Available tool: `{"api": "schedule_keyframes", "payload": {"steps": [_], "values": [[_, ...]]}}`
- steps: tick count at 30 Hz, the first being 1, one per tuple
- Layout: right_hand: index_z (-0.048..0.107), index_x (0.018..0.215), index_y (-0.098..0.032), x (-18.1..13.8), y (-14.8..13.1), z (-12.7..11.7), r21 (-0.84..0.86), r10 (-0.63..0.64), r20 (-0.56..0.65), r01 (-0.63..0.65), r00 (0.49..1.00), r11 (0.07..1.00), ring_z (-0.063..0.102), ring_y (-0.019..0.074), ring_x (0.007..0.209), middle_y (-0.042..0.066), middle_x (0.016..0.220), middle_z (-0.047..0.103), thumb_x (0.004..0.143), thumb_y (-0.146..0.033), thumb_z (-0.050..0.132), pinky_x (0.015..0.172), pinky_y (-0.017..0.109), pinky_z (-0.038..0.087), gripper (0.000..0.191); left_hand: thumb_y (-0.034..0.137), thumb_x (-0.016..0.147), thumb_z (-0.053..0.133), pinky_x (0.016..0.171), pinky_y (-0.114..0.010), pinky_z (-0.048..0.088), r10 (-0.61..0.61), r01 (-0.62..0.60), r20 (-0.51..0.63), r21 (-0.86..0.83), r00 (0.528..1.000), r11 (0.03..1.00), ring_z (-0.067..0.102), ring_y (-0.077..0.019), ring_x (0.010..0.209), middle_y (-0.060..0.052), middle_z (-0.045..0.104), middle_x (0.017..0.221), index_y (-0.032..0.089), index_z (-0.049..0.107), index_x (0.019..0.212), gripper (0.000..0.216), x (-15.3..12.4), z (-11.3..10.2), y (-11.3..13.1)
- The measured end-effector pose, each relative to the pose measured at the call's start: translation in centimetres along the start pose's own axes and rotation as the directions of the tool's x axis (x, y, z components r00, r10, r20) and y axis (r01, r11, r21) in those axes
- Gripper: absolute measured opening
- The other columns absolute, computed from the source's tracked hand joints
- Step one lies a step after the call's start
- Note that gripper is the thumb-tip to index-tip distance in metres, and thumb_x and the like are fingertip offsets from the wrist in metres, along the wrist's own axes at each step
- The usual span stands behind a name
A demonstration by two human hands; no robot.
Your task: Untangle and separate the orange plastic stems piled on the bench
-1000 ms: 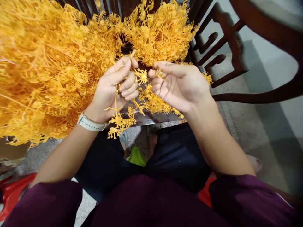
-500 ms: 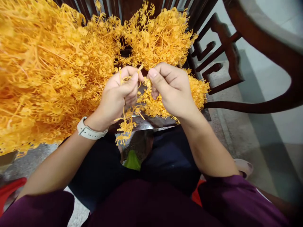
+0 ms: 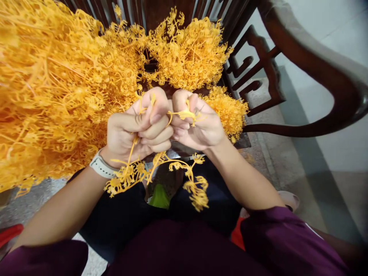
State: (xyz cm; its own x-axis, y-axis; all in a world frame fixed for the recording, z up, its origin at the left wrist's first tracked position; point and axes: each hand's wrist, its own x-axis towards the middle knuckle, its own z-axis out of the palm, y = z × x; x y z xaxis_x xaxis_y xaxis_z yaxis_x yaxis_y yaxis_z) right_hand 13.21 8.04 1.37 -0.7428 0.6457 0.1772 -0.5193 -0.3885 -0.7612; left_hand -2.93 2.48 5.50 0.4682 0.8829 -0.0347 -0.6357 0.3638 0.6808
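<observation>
Between my hands are orange-yellow plastic sprigs (image 3: 129, 174) with thin stems and small spiky, flower-like heads. My left hand (image 3: 139, 126) is closed in a fist around their stems, and the branched ends hang below it over my lap. Right beside it, my right hand (image 3: 197, 120) is curled, its fingers pinched on a short yellow sprig (image 3: 186, 114) that shows across the palm. The knuckles of both hands touch or nearly touch. Where the stems run inside the fingers is hidden.
A large heap of the same yellow sprigs (image 3: 57, 96) fills the left side. Smaller piles (image 3: 189, 53) lie on a dark wooden chair with a carved armrest (image 3: 324, 84). Something green (image 3: 159, 197) shows between my knees.
Both hands have turned and come together, closing more tightly. More sprig ends now hang beneath my left hand, and a yellow piece now shows across my right palm.
</observation>
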Motion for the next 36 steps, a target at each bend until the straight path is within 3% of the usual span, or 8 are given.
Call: {"api": "schedule_keyframes", "payload": {"steps": [5,9,14,18,23,28,31,36], "values": [[0.052,0.073,-0.022,0.8,1.2,-0.5,0.12,-0.18,0.293,0.15,0.939,0.981,0.043,0.0112,0.052,-0.004,0.065,0.045,0.104,-0.045,0.071,0.051,0.025,0.046,0.043,0.018,0.083,0.078,0.039,-0.021,0.022,0.0,0.0,0.013,-0.055,1.0,0.999,0.014,-0.0089,0.041,0.007,0.018,0.047,0.021,0.041,0.066,0.041,-0.9,-0.2,0.2],[0.053,0.077,-0.023,0.4,1.2,-0.4,0.131,-0.288,0.438,0.257,0.852,0.958,0.048,0.0149,0.057,-0.002,0.066,0.045,0.106,-0.048,0.062,0.054,0.029,0.046,0.039,0.009,0.085,0.071,0.041,-0.024,0.016,0.223,-0.235,-0.135,-0.078,0.965,0.969,0.01,-0.0109,0.044,0.008,0.011,0.051,0.022,0.042,0.072,0.034,-1.4,-1.2,2.8],[0.063,0.085,-0.02,-1.3,-1.8,-2.2,-0.237,-0.164,0.094,0.182,0.982,0.954,0.043,0.0101,0.058,-0.003,0.072,0.049,0.106,-0.044,0.069,0.055,0.025,0.036,0.032,0.014,0.111,0.031,0.044,-0.023,0.021,0.25,-0.263,-0.273,-0.011,0.929,0.965,0.017,-0.0116,0.043,0.006,0.017,0.049,0.021,0.046,0.077,0.037,-0.8,-1.6,4.7],[0.062,0.086,-0.021,-2.7,-4.2,-3.6,-0.473,-0.18,-0.193,0.069,0.965,0.878,0.043,0.0093,0.06,-0.003,0.072,0.053,0.105,-0.053,0.071,0.055,0.025,0.032,0.038,0.01,0.108,0.034,0.046,-0.023,0.028,0.183,-0.147,-0.217,0.169,0.959,0.975,0.021,-0.0118,0.045,0.004,0.029,0.05,0.019,0.067,0.088,0.04,-0.1,-1.3,2.9],[0.057,0.086,-0.023,-4.2,-4.6,-2.5,-0.53,-0.239,-0.202,0.1,0.95,0.842,0.043,0.0095,0.058,-0.005,0.07,0.051,0.104,-0.055,0.071,0.054,0.026,0.033,0.04,0.01,0.09,0.074,0.049,-0.021,0.032,0.147,-0.088,-0.206,0.27,0.967,0.959,0.033,-0.0097,0.047,0.004,0.041,0.053,0.018,0.075,0.093,0.008,0.4,-0.6,0.4],[0.054,0.089,-0.025,-5.0,-5.8,-2.4,-0.582,-0.259,-0.258,0.065,0.931,0.811,0.036,0.0091,0.053,-0.006,0.069,0.054,0.101,-0.059,0.071,0.051,0.026,0.027,0.039,0.016,0.097,0.062,0.046,-0.022,0.03,0.069,-0.079,-0.221,-0.035,0.973,0.996,0.027,-0.01,0.043,0.006,0.027,0.051,0.021,0.06,0.077,0.02,-0.2,0.4,0.5],[0.056,0.09,-0.025,-5.5,-7.3,-5.0,-0.764,-0.349,-0.333,-0.034,0.876,0.644,0.038,0.0106,0.058,-0.004,0.074,0.057,0.101,-0.058,0.071,0.056,0.028,0.029,0.038,0.02,0.099,0.057,0.045,-0.022,0.029,0.111,-0.132,-0.178,-0.111,0.978,0.985,0.026,-0.0104,0.042,0.006,0.021,0.05,0.02,0.051,0.069,0.03,-0.5,0.4,0.8],[0.059,0.087,-0.021,-6.2,-8.9,-11.6,-0.932,-0.43,-0.34,-0.361,0.837,0.033,0.057,0.0189,0.083,0.005,0.089,0.065,0.1,-0.046,0.066,0.079,0.036,0.044,0.029,0.013,0.099,0.05,0.048,-0.022,0.031,0.071,-0.104,-0.199,-0.161,0.977,0.981,0.027,-0.011,0.048,0.005,0.028,0.054,0.018,0.061,0.083,0.02,-0.3,1.2,0.5]]}}
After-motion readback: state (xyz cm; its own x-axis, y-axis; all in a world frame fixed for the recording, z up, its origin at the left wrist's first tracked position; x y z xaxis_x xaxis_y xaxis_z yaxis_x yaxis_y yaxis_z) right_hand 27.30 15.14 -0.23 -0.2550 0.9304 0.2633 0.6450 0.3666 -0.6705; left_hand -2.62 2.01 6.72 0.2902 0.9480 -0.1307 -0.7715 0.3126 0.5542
